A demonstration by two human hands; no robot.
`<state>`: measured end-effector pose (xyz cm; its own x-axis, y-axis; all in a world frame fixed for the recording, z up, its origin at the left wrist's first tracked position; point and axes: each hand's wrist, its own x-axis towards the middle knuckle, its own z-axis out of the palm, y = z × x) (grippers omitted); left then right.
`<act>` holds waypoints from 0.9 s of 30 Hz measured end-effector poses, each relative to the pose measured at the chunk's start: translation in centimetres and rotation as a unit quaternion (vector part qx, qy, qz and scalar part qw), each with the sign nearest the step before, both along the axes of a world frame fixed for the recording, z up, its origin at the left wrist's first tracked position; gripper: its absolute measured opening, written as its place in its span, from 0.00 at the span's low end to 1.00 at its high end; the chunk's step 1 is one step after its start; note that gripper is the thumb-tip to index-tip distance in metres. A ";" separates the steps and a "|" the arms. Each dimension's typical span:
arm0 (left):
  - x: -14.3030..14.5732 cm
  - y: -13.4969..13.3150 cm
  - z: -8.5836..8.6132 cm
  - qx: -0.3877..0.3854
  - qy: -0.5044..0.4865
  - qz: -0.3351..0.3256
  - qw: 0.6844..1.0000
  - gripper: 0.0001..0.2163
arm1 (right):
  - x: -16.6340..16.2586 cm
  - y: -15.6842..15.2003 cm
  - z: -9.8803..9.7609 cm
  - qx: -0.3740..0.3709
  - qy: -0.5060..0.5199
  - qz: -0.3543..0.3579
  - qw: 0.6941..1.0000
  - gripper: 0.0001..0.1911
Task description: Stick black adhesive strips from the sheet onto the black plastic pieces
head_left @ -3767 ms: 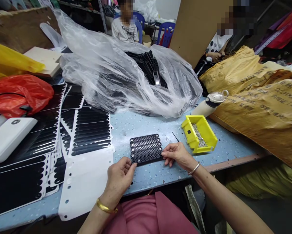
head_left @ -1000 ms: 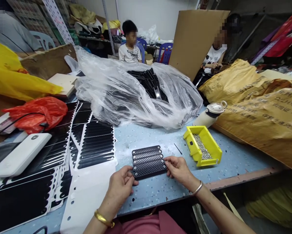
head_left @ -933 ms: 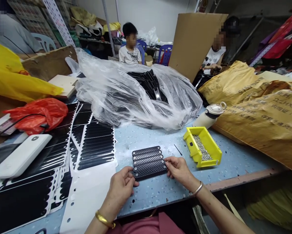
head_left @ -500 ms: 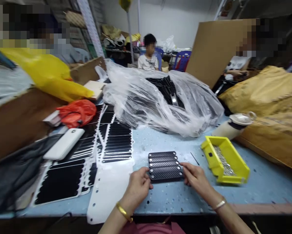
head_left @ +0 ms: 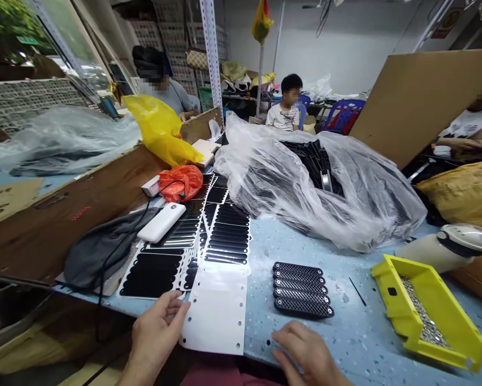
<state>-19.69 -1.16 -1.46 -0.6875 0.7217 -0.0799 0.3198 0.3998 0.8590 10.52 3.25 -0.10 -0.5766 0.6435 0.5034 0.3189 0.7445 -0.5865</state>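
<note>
A: Start at the fingers.

B: Left hand (head_left: 160,332): thumb and forefinger a little apart at the left edge of a long white sheet with punched holes along its sides (head_left: 216,316). Nothing visibly pinched; touching or not, I cannot tell. Right hand (head_left: 299,351): blurred, thumb and forefinger apart, nothing seen between them, low over the table's near edge.

A: What lies just beyond?

B: A bank of black lattice-textured strips with rounded ends and small metal rivets (head_left: 303,292). It sits apart from the right hand, to the right of the sheet, flat on the blue speckled tabletop (head_left: 365,338).

A: Step in hand?

B: My judgement: between grips, both hands free, left one at the sheet. Taking hold calls for closing thumb and forefinger on that thin edge; the strips call for a grip at their riveted ends.

A: Which way do they point?

B: Strips: long axis left to right, right ends slightly nearer the wearer. Sheet: long axis running away from the wearer, near end at the table edge, far end towards glossy black round-ended stickers (head_left: 228,233) lying crosswise.

A: Further out?

B: Thin black rod (head_left: 357,291) right of the strips, then a yellow plastic bin (head_left: 442,300) of small silvery metal pieces (head_left: 423,316). Behind, a large crumpled translucent plastic bag (head_left: 260,161).
</note>
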 end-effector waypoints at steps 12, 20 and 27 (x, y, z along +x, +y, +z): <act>3.5 0.9 1.0 0.038 -0.420 -0.107 0.900 0.21 | -7.1 -0.6 -3.6 0.074 -0.054 -0.004 0.996 0.06; 2.3 5.5 1.3 0.056 -0.381 -0.087 0.919 0.15 | -6.0 -2.8 -7.1 0.141 0.067 0.016 0.988 0.12; 3.8 5.3 1.5 0.107 -0.428 -0.048 0.896 0.09 | -4.5 -2.0 -6.9 -0.003 0.029 -0.057 0.998 0.11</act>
<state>-15.90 4.11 0.00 -0.3734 0.8362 -0.4016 -0.4695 0.2031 0.8593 6.03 1.27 -7.05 -0.4703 0.7063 0.5290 0.3662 0.7017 -0.6112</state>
